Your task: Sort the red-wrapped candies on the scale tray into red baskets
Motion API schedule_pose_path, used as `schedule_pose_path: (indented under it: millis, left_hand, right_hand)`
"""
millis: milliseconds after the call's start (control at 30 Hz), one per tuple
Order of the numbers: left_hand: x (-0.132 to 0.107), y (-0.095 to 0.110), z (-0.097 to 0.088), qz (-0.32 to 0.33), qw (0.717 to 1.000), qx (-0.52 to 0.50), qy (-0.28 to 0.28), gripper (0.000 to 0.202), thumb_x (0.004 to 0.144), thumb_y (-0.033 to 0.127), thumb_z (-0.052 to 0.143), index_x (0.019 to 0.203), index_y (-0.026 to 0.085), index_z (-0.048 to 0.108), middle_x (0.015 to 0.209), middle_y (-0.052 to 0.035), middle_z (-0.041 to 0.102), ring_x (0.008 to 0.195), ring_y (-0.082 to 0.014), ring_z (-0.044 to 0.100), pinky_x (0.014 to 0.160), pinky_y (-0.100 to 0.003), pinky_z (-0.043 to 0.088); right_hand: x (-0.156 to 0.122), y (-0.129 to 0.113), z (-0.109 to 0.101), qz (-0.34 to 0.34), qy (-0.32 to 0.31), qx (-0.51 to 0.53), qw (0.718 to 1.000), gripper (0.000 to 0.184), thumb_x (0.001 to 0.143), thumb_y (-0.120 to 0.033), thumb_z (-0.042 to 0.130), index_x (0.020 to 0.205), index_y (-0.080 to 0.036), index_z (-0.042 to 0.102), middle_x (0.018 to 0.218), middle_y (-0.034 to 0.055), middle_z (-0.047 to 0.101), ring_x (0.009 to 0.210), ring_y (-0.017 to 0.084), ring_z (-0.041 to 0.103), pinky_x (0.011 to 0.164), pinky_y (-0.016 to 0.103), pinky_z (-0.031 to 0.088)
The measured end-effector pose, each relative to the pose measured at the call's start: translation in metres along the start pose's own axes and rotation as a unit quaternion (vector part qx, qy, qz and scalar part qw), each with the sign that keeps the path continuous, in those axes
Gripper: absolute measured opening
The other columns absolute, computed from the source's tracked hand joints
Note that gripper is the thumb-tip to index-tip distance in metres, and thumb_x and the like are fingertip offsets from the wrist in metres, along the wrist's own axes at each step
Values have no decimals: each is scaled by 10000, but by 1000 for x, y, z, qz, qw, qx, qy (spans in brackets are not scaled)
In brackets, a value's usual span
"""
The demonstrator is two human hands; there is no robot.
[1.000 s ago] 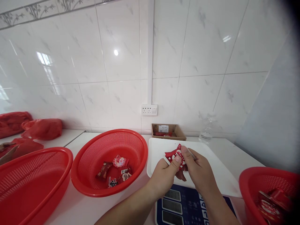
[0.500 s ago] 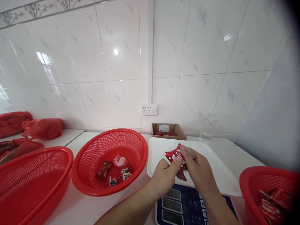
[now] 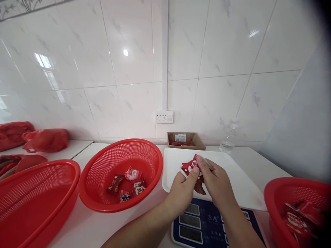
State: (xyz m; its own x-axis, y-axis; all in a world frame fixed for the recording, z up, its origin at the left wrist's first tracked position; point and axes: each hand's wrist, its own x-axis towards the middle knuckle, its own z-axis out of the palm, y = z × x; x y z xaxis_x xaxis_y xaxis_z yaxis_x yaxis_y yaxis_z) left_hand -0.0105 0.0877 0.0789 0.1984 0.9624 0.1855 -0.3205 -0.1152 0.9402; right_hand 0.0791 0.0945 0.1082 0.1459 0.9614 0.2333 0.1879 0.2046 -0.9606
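Note:
My left hand point(image 3: 181, 191) and my right hand point(image 3: 216, 184) are both closed on a small red and white packet point(image 3: 188, 167), held above the near edge of a white tray point(image 3: 232, 172). The thumbs pinch its top edge. The tray rests on a blue scale point(image 3: 204, 224) with three display windows, directly under my wrists. Just left of my hands stands a red mesh basket point(image 3: 103, 203) with several wrapped sweets point(image 3: 128, 186) at its bottom.
A second, larger red basket point(image 3: 33, 196) sits at the far left and a third red basket point(image 3: 281, 193) with red packets at the right edge. A small cardboard box point(image 3: 184, 140), a clear plastic bottle point(image 3: 229, 137) and a wall socket point(image 3: 164, 117) are at the back. Red plastic bags point(image 3: 43, 139) lie far left.
The view has tipped slightly, so everything sits a bit higher in frame. My hands keep the same hold on the packet, lifted a little towards the tray's middle.

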Motion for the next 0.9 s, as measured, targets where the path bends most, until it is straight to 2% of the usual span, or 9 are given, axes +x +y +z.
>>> schedule_pose_path:
  millis: [333, 600, 733, 900]
  left_hand:
    - [1, 2, -1, 4, 1000, 18, -8, 449, 815, 567, 445, 713, 135, 517, 521, 19, 483, 507, -95, 468, 568, -244, 399]
    - [-1, 11, -3, -3, 997, 67, -27, 511, 813, 600, 408, 634, 132, 505, 514, 2, 492, 519, -105, 494, 596, -253, 394]
    - [-2, 14, -4, 17, 998, 50, -42, 473, 813, 585, 432, 705, 133, 518, 547, 12, 490, 535, -100, 492, 597, -247, 392]
    - [-3, 15, -2, 26, 998, 28, -57, 476, 792, 595, 461, 733, 127, 525, 560, 10, 490, 523, -99, 490, 575, -248, 389]
  right_hand:
    - [1, 4, -1, 0, -8, -4, 1000, 486, 751, -656, 449, 540, -219, 412, 376, -62, 429, 306, 105, 408, 300, 220, 297]
    - [2, 3, -7, -68, 32, -75, 994, 508, 768, -644, 429, 502, -211, 436, 393, -39, 471, 406, 116, 452, 403, 226, 341]
    - [0, 1, -7, -66, 22, -25, 997, 484, 773, -625, 448, 514, -217, 435, 361, -48, 442, 372, 116, 438, 384, 233, 335]
    - [-4, -1, -5, -48, -52, 75, 995, 455, 779, -627, 447, 562, -228, 422, 322, -70, 420, 273, 117, 400, 316, 237, 305]
